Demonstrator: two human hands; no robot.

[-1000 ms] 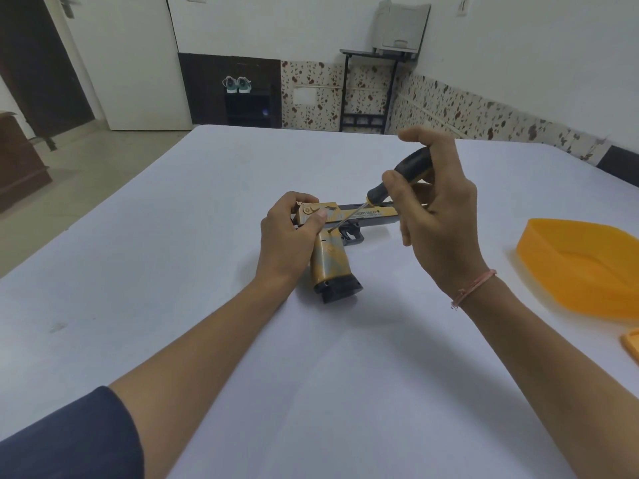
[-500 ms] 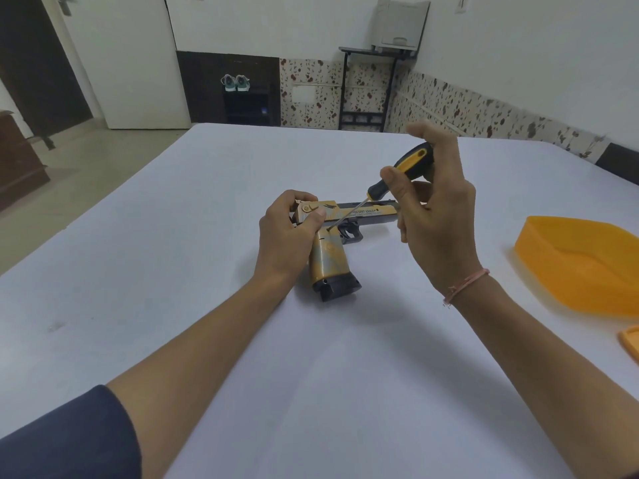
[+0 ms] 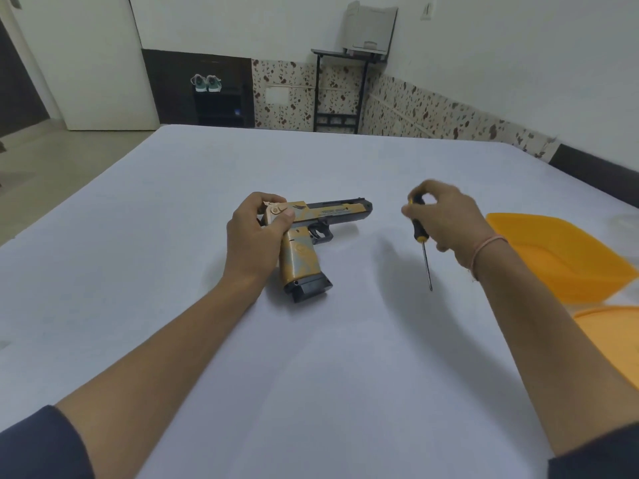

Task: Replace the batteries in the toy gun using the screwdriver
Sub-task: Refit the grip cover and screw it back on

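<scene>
Orange-and-black toy gun (image 3: 313, 236) flat on table, left hand (image 3: 254, 233) gripping its rear, right hand (image 3: 446, 216) clamped on screwdriver (image 3: 422, 240)

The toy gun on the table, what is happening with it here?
A person is working on the toy gun, which lies on its side on the white table. The left hand grips its rear end. The right hand holds the screwdriver by the handle, off to the right of the gun, with the tip pointing down toward the table and not touching the gun. An orange tray sits further right. No batteries are visible.
</scene>
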